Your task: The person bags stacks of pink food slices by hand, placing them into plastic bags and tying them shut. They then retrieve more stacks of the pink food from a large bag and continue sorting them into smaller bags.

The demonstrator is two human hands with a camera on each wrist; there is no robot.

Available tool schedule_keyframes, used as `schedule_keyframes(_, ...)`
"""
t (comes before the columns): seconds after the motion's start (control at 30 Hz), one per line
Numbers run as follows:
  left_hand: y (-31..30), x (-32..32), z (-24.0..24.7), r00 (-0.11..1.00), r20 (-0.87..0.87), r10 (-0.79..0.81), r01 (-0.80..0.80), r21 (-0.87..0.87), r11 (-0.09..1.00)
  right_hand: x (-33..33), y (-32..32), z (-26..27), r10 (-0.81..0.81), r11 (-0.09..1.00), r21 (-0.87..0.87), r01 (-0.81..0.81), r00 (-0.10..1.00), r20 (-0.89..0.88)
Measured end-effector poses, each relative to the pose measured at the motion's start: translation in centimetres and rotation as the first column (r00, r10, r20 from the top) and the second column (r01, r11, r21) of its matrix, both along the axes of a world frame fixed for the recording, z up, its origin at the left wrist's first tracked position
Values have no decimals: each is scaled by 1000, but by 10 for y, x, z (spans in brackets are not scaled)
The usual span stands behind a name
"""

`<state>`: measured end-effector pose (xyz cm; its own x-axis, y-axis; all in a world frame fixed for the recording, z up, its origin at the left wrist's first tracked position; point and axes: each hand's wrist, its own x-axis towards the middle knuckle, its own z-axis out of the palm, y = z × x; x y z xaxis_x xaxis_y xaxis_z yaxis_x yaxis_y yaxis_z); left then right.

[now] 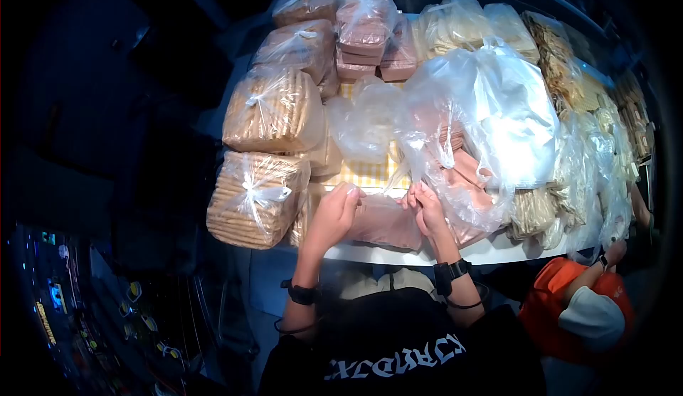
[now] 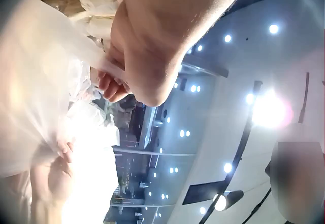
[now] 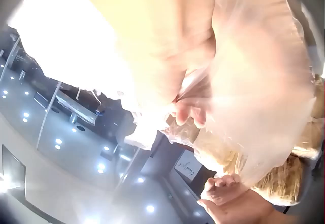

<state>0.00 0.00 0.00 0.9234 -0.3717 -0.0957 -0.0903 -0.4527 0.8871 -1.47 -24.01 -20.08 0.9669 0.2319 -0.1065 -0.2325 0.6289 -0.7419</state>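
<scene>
Between my two hands a clear plastic bag [image 1: 384, 222] is stretched by its top edge, with a pinkish stack showing through it at the table's front edge. My left hand [image 1: 338, 214] pinches the left side of the edge, and my right hand [image 1: 429, 212] pinches the right side. The left wrist view has the film [image 2: 35, 81] pulled taut from the left hand's curled fingers [image 2: 112, 87]. Seen from the right wrist, the film [image 3: 259, 97] spreads beside the right hand's bent fingers [image 3: 189, 114], and the left hand [image 3: 233, 198] grips its far side.
Tied bags of tan stacked pieces [image 1: 260, 197] line the left. Pink bagged stacks [image 1: 366, 26] stand at the back. A large white bag [image 1: 516, 118] and loose film crowd the right. A yellow checked cloth [image 1: 363, 174] lies mid-table. Another person in orange [image 1: 548, 289] is at right.
</scene>
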Motion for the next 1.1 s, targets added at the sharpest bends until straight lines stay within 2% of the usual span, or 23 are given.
schedule_keyframes(0.03, -1, 0, 6, 979, 96, -181, 160, 199, 967, 6, 7, 4, 45, 996, -68, -49, 997, -64)
schedule_keyframes(0.07, -3, 0, 11, 917, 146, -371, 288, 402, 869, 7, 6, 10, 51, 978, -201, -56, 998, -27)
schedule_keyframes(0.1, -27, -1, 11, 867, 256, -427, 309, 397, 865, 8, 6, 22, 62, 942, -332, -56, 998, 8)
schedule_keyframes(0.17, -52, -3, 14, 742, 414, -527, 349, 433, 831, -7, 44, 87, 100, 781, -618, 87, 960, 261)
schedule_keyframes(0.23, -58, 19, -5, 760, 454, -466, 302, 388, 871, 11, 61, 101, 387, 611, -791, 4, 871, 303)
schedule_keyframes(0.3, -61, 27, -16, 792, 442, -421, 282, 346, 895, 11, 62, 102, 475, 523, -852, -11, 835, 280)
schedule_keyframes(0.37, -66, 29, -17, 826, 393, -405, 284, 330, 900, 9, 59, 91, 371, 569, -822, 15, 888, 273)
schedule_keyframes(0.47, -70, 18, -3, 695, 544, -471, 309, 365, 878, 3, 53, 68, 192, 631, -772, 75, 949, 249)
schedule_keyframes(0.53, -53, 9, 2, 803, 571, -172, 138, 103, 985, 5, 52, 69, 17, 743, -665, 75, 991, 131)
schedule_keyframes(0.57, -40, -1, 1, 836, 548, -21, 43, -28, 999, 3, 53, 70, -83, 826, -559, 69, 997, 0)
schedule_keyframes(0.6, -16, -14, -27, 847, 508, 156, -61, -199, 978, 1, 55, 71, -166, 894, -440, 86, 975, -146)
schedule_keyframes(0.67, 6, -38, -70, 850, 435, 298, -197, -263, 944, 4, 48, 47, -147, 874, -478, 83, 984, -98)
schedule_keyframes(0.7, 1, -50, -79, 859, 432, 275, -226, -164, 960, 4, 48, 38, -125, 864, -498, 72, 989, -73)
schedule_keyframes(0.73, -5, -51, -83, 865, 436, 248, -245, -65, 967, 3, 50, 54, -143, 914, -400, 71, 978, -152)
schedule_keyframes(0.8, -21, -36, -88, 890, 450, 79, -101, 25, 995, 4, 50, 68, -96, 918, -394, 43, 989, -115)
schedule_keyframes(0.9, -26, 6, -112, 840, 531, -110, 82, 76, 994, 2, 42, 86, -28, 878, -476, -48, 988, -151)
schedule_keyframes(0.93, -24, 11, -123, 904, 419, -88, 88, 20, 996, 3, 38, 90, -10, 852, -516, -85, 984, -178)
schedule_keyframes(0.97, -22, 16, -133, 951, 302, -62, 76, -36, 996, 4, 38, 84, -25, 835, -550, -6, 998, -49)
schedule_keyframes(1.0, -18, 14, -135, 1000, -5, 15, -15, -133, 991, 6, 40, 80, -37, 817, -572, 78, 996, 82)
schedule_keyframes(1.03, -16, 14, -138, 947, -315, 57, -124, -196, 973, 10, 40, 75, -50, 798, -580, 167, 976, 213)
schedule_keyframes(1.07, -16, 16, -143, 962, -272, 7, -144, -488, 861, 10, 36, 70, -38, 832, -543, 118, 987, 157)
schedule_keyframes(1.1, -16, 16, -139, 954, -300, 14, -178, -526, 832, 6, 33, 77, -18, 863, -501, 63, 995, 94)
